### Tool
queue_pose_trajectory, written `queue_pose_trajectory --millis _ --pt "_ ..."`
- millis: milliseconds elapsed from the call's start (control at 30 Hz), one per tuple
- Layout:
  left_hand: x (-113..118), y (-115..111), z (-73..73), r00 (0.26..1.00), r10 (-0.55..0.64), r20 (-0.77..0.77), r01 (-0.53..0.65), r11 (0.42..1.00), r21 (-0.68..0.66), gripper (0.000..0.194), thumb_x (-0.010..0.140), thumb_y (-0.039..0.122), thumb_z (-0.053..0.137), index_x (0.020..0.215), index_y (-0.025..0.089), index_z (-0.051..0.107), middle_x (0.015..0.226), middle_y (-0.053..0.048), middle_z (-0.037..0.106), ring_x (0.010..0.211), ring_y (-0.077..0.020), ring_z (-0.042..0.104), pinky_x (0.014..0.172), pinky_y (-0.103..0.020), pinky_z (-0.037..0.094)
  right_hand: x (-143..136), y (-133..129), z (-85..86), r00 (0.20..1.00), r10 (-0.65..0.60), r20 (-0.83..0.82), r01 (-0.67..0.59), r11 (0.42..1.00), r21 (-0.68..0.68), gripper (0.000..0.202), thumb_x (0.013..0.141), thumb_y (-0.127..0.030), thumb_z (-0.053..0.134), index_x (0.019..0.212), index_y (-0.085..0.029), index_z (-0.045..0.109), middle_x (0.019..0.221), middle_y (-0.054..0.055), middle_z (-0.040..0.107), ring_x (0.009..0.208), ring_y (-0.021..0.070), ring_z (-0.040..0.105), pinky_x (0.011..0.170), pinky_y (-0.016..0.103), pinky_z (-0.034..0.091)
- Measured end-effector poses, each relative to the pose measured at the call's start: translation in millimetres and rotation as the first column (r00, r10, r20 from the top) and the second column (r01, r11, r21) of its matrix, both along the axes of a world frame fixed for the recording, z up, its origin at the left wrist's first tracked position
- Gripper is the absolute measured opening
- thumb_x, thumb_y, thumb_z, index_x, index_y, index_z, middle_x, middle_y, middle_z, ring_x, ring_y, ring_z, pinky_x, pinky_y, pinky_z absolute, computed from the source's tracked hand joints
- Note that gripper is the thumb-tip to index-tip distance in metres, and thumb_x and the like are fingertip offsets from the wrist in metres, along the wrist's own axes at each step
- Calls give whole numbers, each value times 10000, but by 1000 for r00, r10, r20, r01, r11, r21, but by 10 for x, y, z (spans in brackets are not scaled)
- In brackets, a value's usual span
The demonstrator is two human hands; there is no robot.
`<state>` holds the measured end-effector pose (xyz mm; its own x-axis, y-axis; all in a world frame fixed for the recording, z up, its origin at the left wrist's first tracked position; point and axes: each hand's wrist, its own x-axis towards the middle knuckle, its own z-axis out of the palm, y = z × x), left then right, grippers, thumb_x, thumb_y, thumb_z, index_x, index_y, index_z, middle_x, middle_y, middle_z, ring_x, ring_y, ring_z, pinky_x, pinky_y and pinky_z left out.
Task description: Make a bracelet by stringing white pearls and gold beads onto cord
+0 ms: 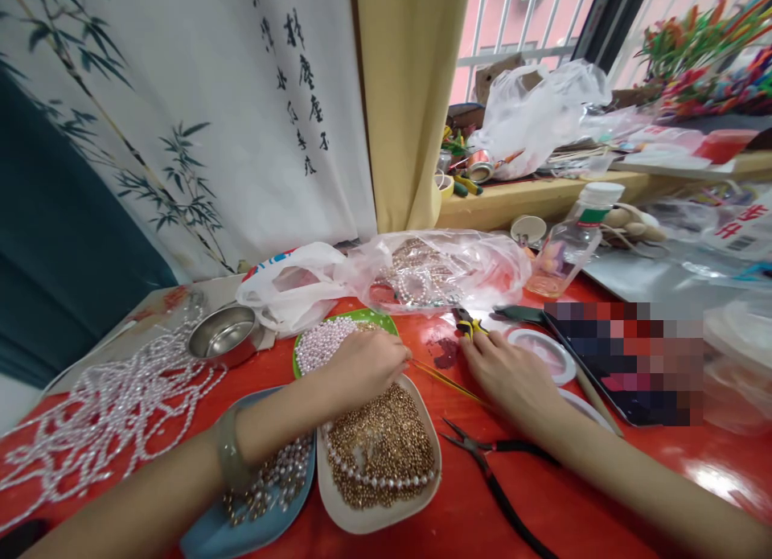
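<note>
My left hand [372,364] is closed in a pinch on a thin gold wire [443,377], above a white tray of gold beads [386,442]. The wire stretches right, to beneath my right wrist. My right hand [503,370] has its fingers over the handles of small yellow-and-black pliers [468,324], whose jaws point away from me. Part of the handles is hidden under the fingers. Black-handled long-nose pliers [482,450] lie spread on the red table, below my right forearm. A string of pearly beads [379,480] curves across the gold beads.
A green plate of pale pink beads [322,346] and a blue tray [259,535] sit left of the gold beads. Farther left are bead strands [121,414] and a metal bowl [223,334]. A phone [627,366], white ring-shaped spools [546,356] and a bottle [567,245] stand right.
</note>
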<state>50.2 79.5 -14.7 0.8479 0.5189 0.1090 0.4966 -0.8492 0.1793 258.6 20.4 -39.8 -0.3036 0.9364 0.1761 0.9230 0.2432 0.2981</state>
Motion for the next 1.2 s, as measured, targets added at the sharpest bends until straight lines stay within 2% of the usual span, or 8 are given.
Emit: queue_pose_trajectory --millis 133,300,367,500,600,767,1000,1200 --pt "-14 32 -29 998 24 -51 -21 998 54 229 825 165 413 773 151 636 763 -78 636 753 -172 559 665 -289 406 -13 39 91 997 43 -68 -42 999 6 164 796 -66 477 794 -111 635 826 136 623 799 271 569 589 338 440" --pt "3 34 -17 1000 15 -10 -14 999 35 226 824 165 417 770 158 637 766 -73 629 772 -178 557 680 -295 406 -107 -1 128 962 167 -214 -184 981 -61 153 857 -247 483 809 -190 617 807 34 613 742 150 579 602 247 444" --pt "23 27 -9 1000 15 14 -15 1000 -3 221 821 169 422 779 163 639 782 -70 633 777 -174 560 687 -290 406 -144 -62 100 935 204 -289 -245 963 -114 134 842 -281 504 842 -198 610 815 17 613 736 139 589 602 238 453" --pt "62 21 -19 998 56 -11 -57 996 -69 215 803 160 431 764 158 642 766 -75 644 753 -173 570 674 -286 402 -125 -120 -23 947 139 -290 -174 979 -101 172 812 -215 520 952 -155 600 906 78 624 778 192 612 555 266 459" --pt "78 31 -36 995 80 -55 -85 990 -113 220 795 163 432 736 154 643 749 -80 653 741 -176 575 668 -287 396 -60 -75 -113 967 97 -236 -119 990 -81 187 799 -101 477 924 -122 613 841 99 646 711 202 624 536 279 457" --pt "109 61 -53 993 93 -78 -105 980 -169 225 787 178 435 762 156 658 786 -88 672 756 -182 583 685 -296 390 -21 -28 -126 975 66 -212 -79 995 -54 286 771 -16 440 995 -92 600 881 133 647 778 245 615 568 314 463" --pt "297 159 -77 991 90 -97 -110 968 -227 209 736 209 508 868 196 670 876 -63 689 806 -190 593 681 -295 388 7 -73 -92 976 48 -215 -57 998 -35 281 790 -41 439 1001 -127 604 870 111 633 811 253 601 563 313 460" --pt "453 154 -47 982 141 -126 -171 946 -274 136 679 226 583 773 199 677 785 -50 700 720 -196 600 586 -291 365 49 -55 -136 969 57 -240 -67 997 -32 308 782 -44 402 1005 -136 594 864 115 632 783 241 607 507 286 431"
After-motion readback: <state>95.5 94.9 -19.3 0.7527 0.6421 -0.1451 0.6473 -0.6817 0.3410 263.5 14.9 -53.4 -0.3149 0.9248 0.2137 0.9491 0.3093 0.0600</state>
